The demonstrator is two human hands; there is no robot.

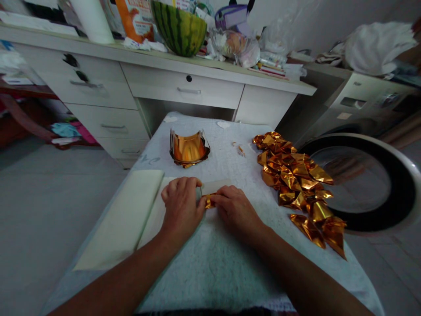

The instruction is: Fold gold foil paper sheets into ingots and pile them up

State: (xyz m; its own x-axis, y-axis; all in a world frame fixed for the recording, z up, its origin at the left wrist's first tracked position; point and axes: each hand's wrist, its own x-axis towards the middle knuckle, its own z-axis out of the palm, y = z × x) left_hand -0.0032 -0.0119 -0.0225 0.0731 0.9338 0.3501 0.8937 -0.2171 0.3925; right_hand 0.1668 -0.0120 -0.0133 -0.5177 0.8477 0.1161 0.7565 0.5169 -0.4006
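My left hand and my right hand meet low over the cloth-covered board, both with fingers closed. Between their fingertips they pinch a small strip of shiny gold foil. A translucent pale strip lies just behind the foil. Under and beside my left wrist rests a stack of cream-coloured paper sheets. Farther back stands a curved stack of gold foil sheets. A heap of folded gold foil pieces spreads along the right side, apart from my right hand.
Small scraps lie near the heap. A white desk with drawers stands behind, bearing half a watermelon, bags and papers. At the right, a washing machine has its round door swung out beside the board.
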